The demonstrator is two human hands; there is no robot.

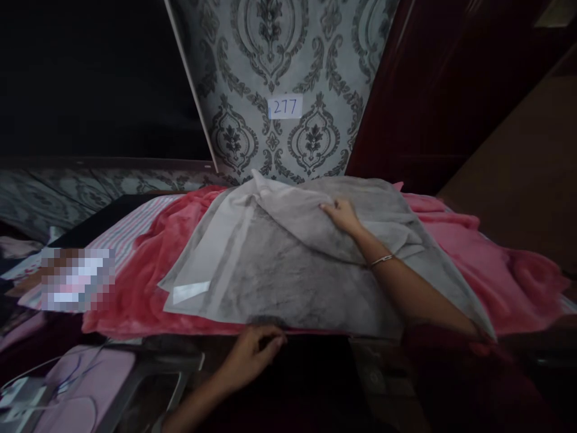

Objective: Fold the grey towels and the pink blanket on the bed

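Note:
A grey towel [297, 276] with pale bands and a white label near its left corner lies spread over a red and pink fuzzy blanket [148, 252]. At the towel's far side, my right hand [345, 216] pinches a fold of it between thumb and fingers, and the cloth there is bunched and turned over. My left hand [250, 358] is just in front of the towel's near edge. Its fingers are loosely curled with the thumb apart, and I see nothing in them.
A striped cloth [130, 231] shows under the blanket at left. A large black screen [90, 78] stands behind. A dark red panel [419, 90] rises at right. A paper marked 277 [285, 106] is on the patterned wall. Cables lie over a pink item [106, 373] at lower left.

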